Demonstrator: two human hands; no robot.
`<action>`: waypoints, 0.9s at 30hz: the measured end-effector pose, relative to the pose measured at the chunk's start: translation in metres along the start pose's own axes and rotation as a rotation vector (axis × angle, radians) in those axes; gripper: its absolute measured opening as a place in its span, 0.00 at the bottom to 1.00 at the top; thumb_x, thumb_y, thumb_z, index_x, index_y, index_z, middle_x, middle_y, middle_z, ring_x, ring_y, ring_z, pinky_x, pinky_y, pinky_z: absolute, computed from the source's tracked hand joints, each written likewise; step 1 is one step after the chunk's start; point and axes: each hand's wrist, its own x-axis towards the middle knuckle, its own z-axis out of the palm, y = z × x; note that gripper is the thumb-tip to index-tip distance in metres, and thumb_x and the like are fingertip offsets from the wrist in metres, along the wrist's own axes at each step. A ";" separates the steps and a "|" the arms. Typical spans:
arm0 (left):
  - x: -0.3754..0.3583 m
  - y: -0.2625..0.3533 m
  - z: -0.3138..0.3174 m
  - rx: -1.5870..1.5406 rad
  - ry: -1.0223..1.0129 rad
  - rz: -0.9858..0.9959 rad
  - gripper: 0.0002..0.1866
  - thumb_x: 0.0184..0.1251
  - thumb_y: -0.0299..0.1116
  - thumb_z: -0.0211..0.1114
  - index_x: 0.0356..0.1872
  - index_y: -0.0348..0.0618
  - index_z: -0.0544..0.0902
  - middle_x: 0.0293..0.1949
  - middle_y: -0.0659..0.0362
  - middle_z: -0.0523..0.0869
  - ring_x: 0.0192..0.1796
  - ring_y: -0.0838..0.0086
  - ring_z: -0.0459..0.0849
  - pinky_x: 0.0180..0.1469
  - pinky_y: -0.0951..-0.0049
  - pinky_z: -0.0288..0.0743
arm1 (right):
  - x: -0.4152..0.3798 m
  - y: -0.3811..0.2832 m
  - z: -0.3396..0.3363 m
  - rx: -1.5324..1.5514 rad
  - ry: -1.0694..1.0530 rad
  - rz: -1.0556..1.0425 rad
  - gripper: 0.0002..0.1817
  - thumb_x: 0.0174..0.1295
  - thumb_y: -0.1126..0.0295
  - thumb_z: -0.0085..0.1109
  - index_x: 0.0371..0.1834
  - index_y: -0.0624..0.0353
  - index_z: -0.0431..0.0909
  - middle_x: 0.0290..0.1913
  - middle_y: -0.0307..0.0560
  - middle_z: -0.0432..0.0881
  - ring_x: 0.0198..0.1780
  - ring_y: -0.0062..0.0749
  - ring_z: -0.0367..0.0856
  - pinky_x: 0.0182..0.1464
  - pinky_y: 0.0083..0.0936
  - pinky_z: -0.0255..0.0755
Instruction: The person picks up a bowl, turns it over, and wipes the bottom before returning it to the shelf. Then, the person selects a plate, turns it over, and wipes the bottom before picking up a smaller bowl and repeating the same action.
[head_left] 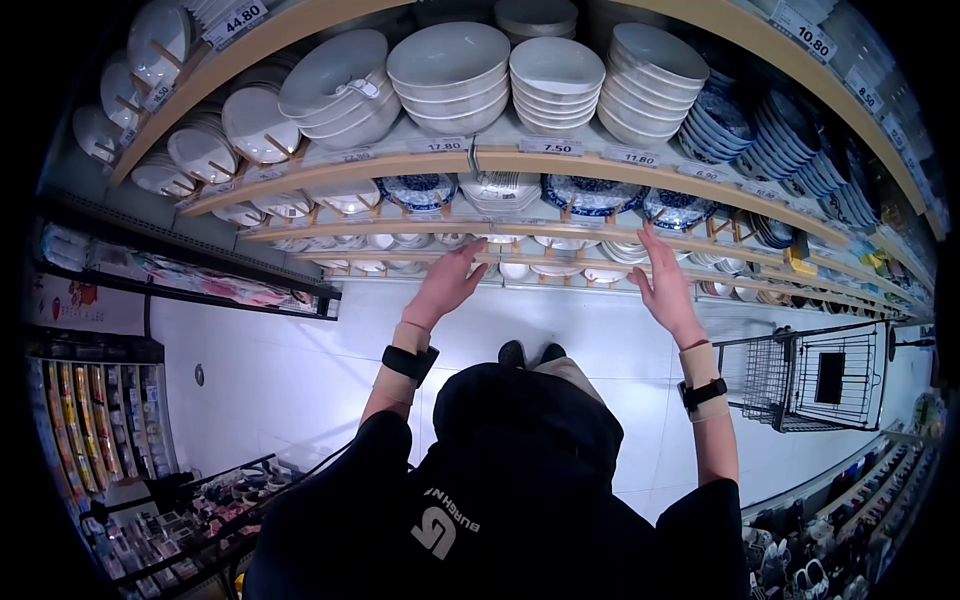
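Both hands are raised in front of the shelves and hold nothing. My left hand (447,284) has its fingers apart, near the lower shelf edges left of centre. My right hand (664,285) is open too, fingers pointing up towards the shelf with blue-patterned plates (680,207). Above them, stacks of white bowls (450,75) stand on the upper shelf, beside a smaller white stack (557,85) and a taller stack (652,82). A bowl stack at the left (335,90) has a small white tag on it. Neither hand visibly touches any dish.
A wire shopping cart (815,375) stands at the right. Blue bowls (718,122) fill the upper right shelf, white plates (255,122) the left. Wooden shelf edges (600,162) carry price labels. More goods (105,415) line the lower left, and a display (860,500) is at the lower right.
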 end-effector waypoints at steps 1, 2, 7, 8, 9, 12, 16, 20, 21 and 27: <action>0.002 0.003 0.005 -0.043 0.008 -0.007 0.23 0.71 0.33 0.62 0.65 0.40 0.73 0.55 0.42 0.83 0.54 0.46 0.83 0.54 0.54 0.79 | -0.008 0.003 0.003 0.002 -0.030 0.010 0.32 0.63 0.79 0.59 0.72 0.61 0.63 0.72 0.57 0.68 0.68 0.54 0.69 0.70 0.42 0.66; 0.006 0.007 0.009 -0.071 0.048 -0.004 0.23 0.71 0.31 0.63 0.65 0.40 0.73 0.55 0.43 0.84 0.52 0.49 0.84 0.54 0.56 0.79 | -0.014 0.006 0.005 0.003 -0.056 0.015 0.31 0.62 0.78 0.59 0.71 0.62 0.65 0.69 0.56 0.71 0.67 0.54 0.70 0.69 0.42 0.66; 0.000 0.022 0.010 -0.139 0.197 0.004 0.21 0.70 0.29 0.64 0.62 0.39 0.75 0.53 0.47 0.86 0.49 0.56 0.87 0.52 0.63 0.80 | -0.018 0.012 0.020 -0.003 -0.121 0.089 0.24 0.62 0.78 0.60 0.64 0.64 0.72 0.63 0.54 0.78 0.64 0.48 0.73 0.66 0.41 0.68; -0.004 0.022 0.004 -0.172 0.188 -0.035 0.21 0.70 0.30 0.64 0.62 0.39 0.75 0.54 0.47 0.85 0.50 0.56 0.87 0.52 0.62 0.81 | -0.013 0.007 0.025 0.025 -0.121 0.054 0.23 0.62 0.77 0.59 0.63 0.64 0.72 0.62 0.55 0.78 0.64 0.49 0.74 0.66 0.41 0.68; -0.006 0.023 0.000 -0.208 0.182 -0.068 0.21 0.70 0.31 0.64 0.63 0.39 0.75 0.54 0.46 0.85 0.50 0.56 0.87 0.52 0.62 0.81 | -0.007 0.004 0.030 0.047 -0.116 0.020 0.23 0.63 0.77 0.59 0.62 0.64 0.73 0.62 0.56 0.78 0.63 0.50 0.74 0.66 0.41 0.68; -0.006 0.003 -0.001 -0.275 0.218 -0.147 0.21 0.70 0.31 0.64 0.62 0.39 0.75 0.55 0.46 0.85 0.50 0.57 0.87 0.52 0.63 0.81 | 0.023 -0.016 0.048 0.110 -0.074 -0.046 0.22 0.63 0.77 0.59 0.62 0.64 0.73 0.62 0.58 0.78 0.62 0.52 0.75 0.65 0.41 0.69; -0.018 -0.022 -0.002 -0.324 0.242 -0.207 0.22 0.69 0.30 0.64 0.62 0.37 0.74 0.55 0.47 0.85 0.50 0.59 0.88 0.51 0.63 0.82 | 0.058 -0.061 0.074 0.197 -0.131 -0.053 0.22 0.65 0.75 0.58 0.63 0.63 0.72 0.61 0.60 0.78 0.63 0.56 0.75 0.66 0.42 0.69; -0.015 -0.052 -0.018 -0.347 0.243 -0.207 0.23 0.70 0.31 0.65 0.63 0.37 0.73 0.54 0.47 0.86 0.50 0.59 0.88 0.51 0.63 0.82 | 0.101 -0.100 0.100 0.225 -0.160 -0.132 0.24 0.66 0.73 0.59 0.65 0.61 0.69 0.60 0.60 0.77 0.62 0.56 0.75 0.65 0.42 0.70; -0.012 -0.061 -0.024 -0.348 0.224 -0.201 0.22 0.70 0.30 0.65 0.63 0.37 0.73 0.54 0.48 0.86 0.50 0.61 0.88 0.51 0.64 0.82 | 0.114 -0.109 0.107 0.228 -0.151 -0.146 0.25 0.66 0.73 0.59 0.66 0.61 0.68 0.59 0.60 0.77 0.61 0.57 0.75 0.65 0.42 0.70; 0.010 -0.124 -0.069 -0.321 0.033 -0.101 0.22 0.70 0.33 0.65 0.62 0.36 0.76 0.55 0.47 0.85 0.51 0.59 0.88 0.50 0.63 0.82 | 0.186 -0.166 0.172 0.271 0.006 -0.149 0.23 0.62 0.76 0.57 0.61 0.66 0.68 0.55 0.63 0.78 0.59 0.59 0.75 0.65 0.45 0.69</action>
